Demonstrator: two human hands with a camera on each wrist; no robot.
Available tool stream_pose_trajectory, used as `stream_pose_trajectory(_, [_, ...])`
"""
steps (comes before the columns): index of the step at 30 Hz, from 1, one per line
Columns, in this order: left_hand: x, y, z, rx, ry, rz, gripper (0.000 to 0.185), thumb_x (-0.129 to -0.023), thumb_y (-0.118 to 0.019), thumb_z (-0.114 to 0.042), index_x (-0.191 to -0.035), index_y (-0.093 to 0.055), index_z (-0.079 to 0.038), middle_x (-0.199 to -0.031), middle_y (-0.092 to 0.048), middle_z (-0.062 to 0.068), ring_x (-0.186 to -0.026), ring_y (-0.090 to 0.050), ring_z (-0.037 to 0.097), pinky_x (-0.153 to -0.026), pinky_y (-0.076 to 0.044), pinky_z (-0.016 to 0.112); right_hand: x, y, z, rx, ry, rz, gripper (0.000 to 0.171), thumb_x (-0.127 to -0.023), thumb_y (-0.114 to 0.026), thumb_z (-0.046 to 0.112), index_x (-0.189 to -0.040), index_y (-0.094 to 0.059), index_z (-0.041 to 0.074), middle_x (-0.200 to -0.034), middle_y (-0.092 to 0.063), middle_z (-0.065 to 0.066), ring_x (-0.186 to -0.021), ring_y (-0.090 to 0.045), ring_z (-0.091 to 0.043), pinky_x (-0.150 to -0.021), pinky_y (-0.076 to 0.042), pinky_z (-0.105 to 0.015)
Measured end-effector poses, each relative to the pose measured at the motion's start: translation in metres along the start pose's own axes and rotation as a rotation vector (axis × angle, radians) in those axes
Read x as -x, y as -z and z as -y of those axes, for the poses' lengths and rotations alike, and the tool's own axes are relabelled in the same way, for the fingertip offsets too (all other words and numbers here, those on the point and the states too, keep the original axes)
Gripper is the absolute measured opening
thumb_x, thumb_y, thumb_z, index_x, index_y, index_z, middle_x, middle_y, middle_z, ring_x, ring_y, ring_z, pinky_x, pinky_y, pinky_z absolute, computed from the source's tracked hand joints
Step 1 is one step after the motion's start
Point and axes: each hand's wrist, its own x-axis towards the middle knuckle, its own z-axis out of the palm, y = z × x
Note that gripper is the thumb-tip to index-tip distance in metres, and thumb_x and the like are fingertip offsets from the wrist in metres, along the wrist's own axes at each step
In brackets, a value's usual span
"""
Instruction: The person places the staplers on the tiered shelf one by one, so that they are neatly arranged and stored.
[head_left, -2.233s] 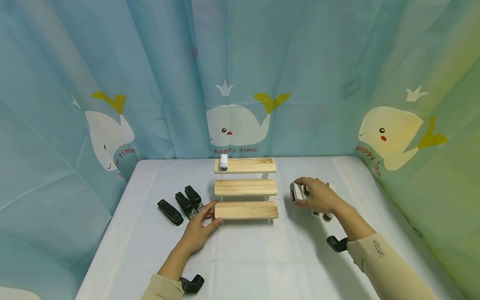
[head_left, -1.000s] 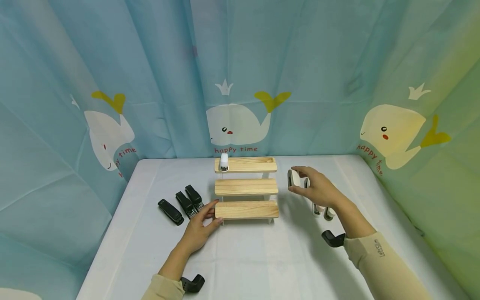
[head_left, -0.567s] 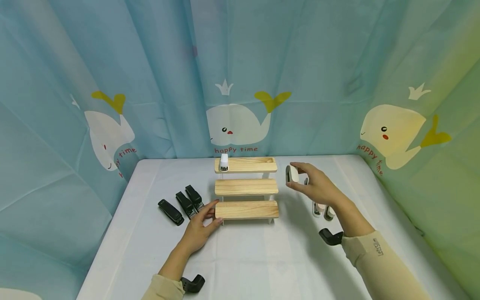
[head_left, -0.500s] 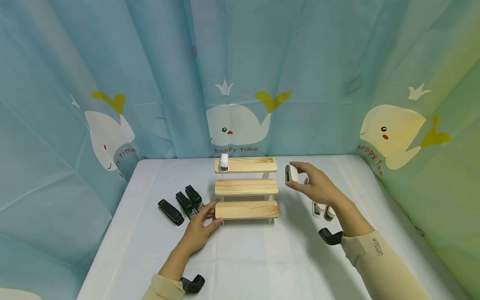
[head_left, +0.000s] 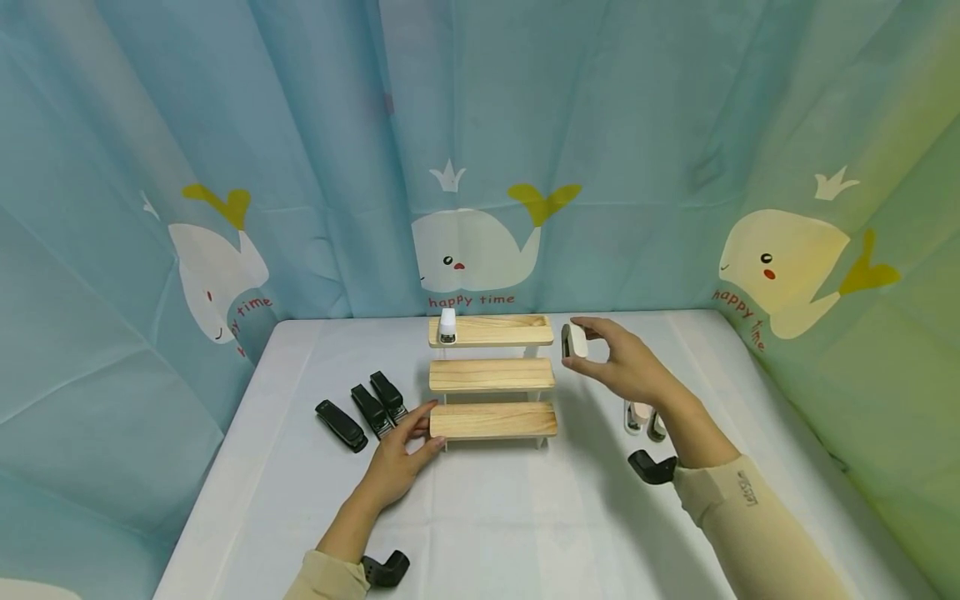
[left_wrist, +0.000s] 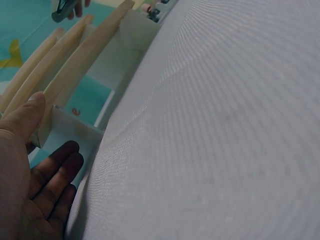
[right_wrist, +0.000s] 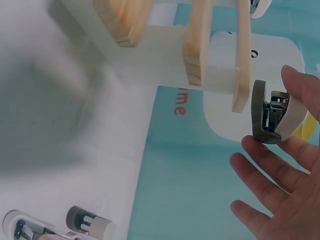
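A three-tier wooden display stand (head_left: 492, 422) rises in steps on the white table. My left hand (head_left: 393, 468) holds the left end of its lowest board between thumb and index finger; in the left wrist view the other fingers are loosely bent below the board. My right hand (head_left: 628, 365) pinches a small white stapler (head_left: 577, 342) between thumb and fingertips, just right of the top board and apart from it. The right wrist view shows this stapler's grey base (right_wrist: 258, 112) and metal inside. Another white stapler (head_left: 447, 326) stands on the top board's left end.
Left of the stand lie three black staplers (head_left: 341, 425). Under my right forearm, a pinkish-white stapler (head_left: 637, 415) and another pale stapler (head_left: 657, 427) lie on the table (head_left: 495, 533). A blue whale-print curtain (head_left: 637, 167) hangs behind.
My right hand has lifted the white stapler from the right-hand group and carried it left and up, close to the top board. My left hand stays on the stand.
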Motion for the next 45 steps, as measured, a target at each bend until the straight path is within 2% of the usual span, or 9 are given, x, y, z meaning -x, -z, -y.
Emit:
stream_pose_trajectory(15, [0.001,0.001,0.000,-0.010,-0.014,-0.004,0.062,-0.088,-0.065,-0.051,-0.144,-0.040,-0.042,-0.122,-0.059,-0.012,-0.115,-0.056,0.012,-0.100,-0.042,0.048,-0.009,0.001,0.018,-0.040,-0.004,-0.017,0.068,-0.085,-0.065,0.057,-0.143,-0.041,0.032,-0.142,-0.047,0.006,-0.131,-0.045,-0.021,-0.104,-0.039,-0.051])
stream_pose_trajectory(22, [0.001,0.000,0.001,0.007,0.007,-0.001,0.062,-0.086,-0.065,-0.053,-0.143,-0.040,-0.046,-0.120,-0.059,-0.015,-0.113,-0.056,0.009,-0.101,-0.041,0.046,-0.014,0.000,0.026,-0.049,0.001,0.001,0.070,-0.086,-0.065,0.057,-0.145,-0.039,0.030,-0.144,-0.046,0.003,-0.132,-0.044,-0.023,-0.102,-0.041,-0.052])
stream_pose_trajectory(29, [0.001,-0.001,0.000,-0.006,-0.001,-0.004,0.062,-0.087,-0.065,-0.053,-0.143,-0.040,-0.045,-0.121,-0.059,-0.013,-0.114,-0.056,0.011,-0.100,-0.041,0.048,-0.019,-0.004,0.031,-0.054,0.012,0.007,0.074,-0.085,-0.066,0.057,-0.146,-0.039,0.025,-0.145,-0.046,0.002,-0.133,-0.044,-0.025,-0.102,-0.041,-0.053])
stream_pose_trajectory(37, [0.002,-0.001,-0.002,-0.002,0.003,0.002,0.062,-0.088,-0.065,-0.050,-0.144,-0.040,-0.042,-0.124,-0.058,-0.012,-0.115,-0.056,0.011,-0.100,-0.042,0.048,-0.025,-0.009,0.038,-0.065,0.014,0.019,0.074,-0.084,-0.066,0.059,-0.145,-0.039,0.028,-0.143,-0.046,0.004,-0.132,-0.045,-0.022,-0.102,-0.040,-0.052])
stream_pose_trajectory(45, [0.001,0.000,-0.002,0.006,0.028,0.008,0.060,-0.088,-0.064,-0.051,-0.143,-0.039,-0.047,-0.124,-0.057,-0.015,-0.115,-0.055,0.009,-0.101,-0.041,0.047,-0.033,-0.013,0.048,-0.080,0.023,0.030,0.074,-0.084,-0.065,0.059,-0.146,-0.040,0.026,-0.140,-0.048,0.006,-0.128,-0.047,-0.022,-0.100,-0.042,-0.050])
